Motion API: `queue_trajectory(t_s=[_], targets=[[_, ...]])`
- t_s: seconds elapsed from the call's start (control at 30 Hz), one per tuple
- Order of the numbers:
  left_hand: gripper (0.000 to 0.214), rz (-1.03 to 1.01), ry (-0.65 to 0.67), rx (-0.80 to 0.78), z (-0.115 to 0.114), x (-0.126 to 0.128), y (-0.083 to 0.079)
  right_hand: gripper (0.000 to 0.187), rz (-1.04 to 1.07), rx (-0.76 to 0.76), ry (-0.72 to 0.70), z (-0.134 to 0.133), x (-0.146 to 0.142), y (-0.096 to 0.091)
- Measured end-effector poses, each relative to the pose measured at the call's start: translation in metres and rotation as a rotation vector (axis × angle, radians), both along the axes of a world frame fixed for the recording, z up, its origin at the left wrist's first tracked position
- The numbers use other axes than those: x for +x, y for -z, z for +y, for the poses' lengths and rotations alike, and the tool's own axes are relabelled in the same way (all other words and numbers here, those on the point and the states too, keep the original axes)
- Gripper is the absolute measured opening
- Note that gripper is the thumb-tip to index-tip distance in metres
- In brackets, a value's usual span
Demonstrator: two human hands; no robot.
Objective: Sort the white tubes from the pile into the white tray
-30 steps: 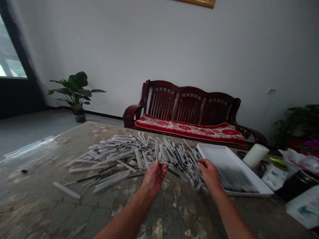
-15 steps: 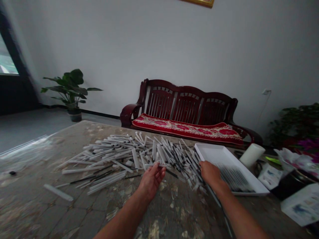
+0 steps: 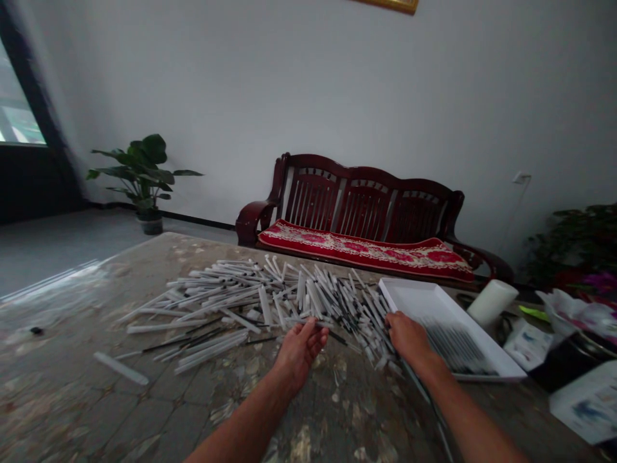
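A large heap of slim white translucent sticks (image 3: 216, 297), several with dark ends or dark cores, spreads over the stone-patterned table (image 3: 168, 424). My left hand (image 3: 301, 352) is at the heap's near edge, palm partly up, thumb and fingers pinched on one thin translucent stick (image 3: 324, 323). At the heap's right end my right hand (image 3: 407, 335) has its fingers closed, beside the tray's left wall; what they grip is hidden. A long dark rod or cord (image 3: 429, 399) runs under the right forearm. The white tray (image 3: 414, 289) has a row of slim dark sticks (image 3: 456, 344) inside.
Right of the tray stand a white roll (image 3: 492, 301), a small white box (image 3: 529, 343), a dark container (image 3: 576, 354) and a larger white box (image 3: 585, 405). One loose stick (image 3: 120, 368) lies at left. Behind the table is a wooden bench (image 3: 361, 202) with a red cover.
The view has shifted slightly, moving everything a little to the right. My left hand still pinches the thin stick, its fingers curled slightly differently. My right hand stays at the heap's right end.
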State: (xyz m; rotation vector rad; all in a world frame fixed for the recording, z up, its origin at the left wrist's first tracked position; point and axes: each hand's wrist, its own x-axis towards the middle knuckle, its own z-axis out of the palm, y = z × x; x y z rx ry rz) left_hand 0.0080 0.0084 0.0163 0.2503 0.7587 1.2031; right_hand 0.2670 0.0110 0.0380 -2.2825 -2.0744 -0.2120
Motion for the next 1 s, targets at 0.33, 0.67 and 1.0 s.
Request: queue_trajectory(t_s=[0.33,0.67,1.0], targets=[[0.012,-0.015,0.012,0.015,0.001,0.001,0.007,0.022,1.393,0.148,-0.056,-0.023,-0.09,0.014],[0.011,-0.023,0.014,0.044,0.001,0.003,0.009,0.033,1.618,0.233,0.012,-0.025,-0.118,0.025],[0.012,0.008,0.041,0.086,0.0,0.003,0.008,0.03,1.509,0.283,0.007,-0.026,-0.12,0.026]])
